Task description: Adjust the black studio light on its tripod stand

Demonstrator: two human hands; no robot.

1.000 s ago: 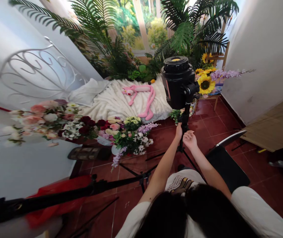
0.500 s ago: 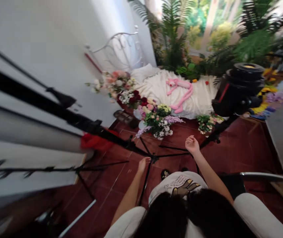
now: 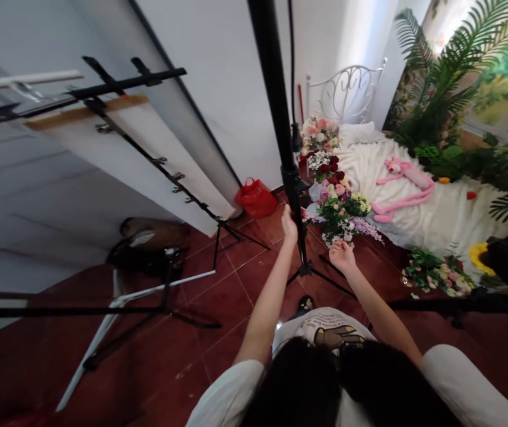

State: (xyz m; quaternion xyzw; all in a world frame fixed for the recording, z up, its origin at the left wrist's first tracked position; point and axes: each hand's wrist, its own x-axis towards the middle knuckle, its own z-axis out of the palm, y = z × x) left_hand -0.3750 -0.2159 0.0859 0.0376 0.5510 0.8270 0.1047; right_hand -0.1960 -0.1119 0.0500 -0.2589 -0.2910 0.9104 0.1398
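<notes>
My left hand (image 3: 288,226) is raised around a tall black stand pole (image 3: 293,184), with fingertips seeming to show on the pole's far side. My right hand (image 3: 342,256) hangs open and holds nothing, just below a bunch of mixed artificial roses and lilac sprays (image 3: 336,204). Both forearms reach forward from my white sleeves. The pole's tripod legs (image 3: 307,271) spread on the red tiles between my hands and body.
A white bed with a fur throw (image 3: 432,207) carries a pink plush panther (image 3: 403,185). Palm plants (image 3: 441,101) stand behind it. A white panel on a black stand (image 3: 124,148), a red bag (image 3: 256,198) and a tripod (image 3: 116,308) are at left.
The view has swung left, pushing the bed and black studio light to the right. The tall pole now stands in front, with my left hand on it. My right hand stays open.
</notes>
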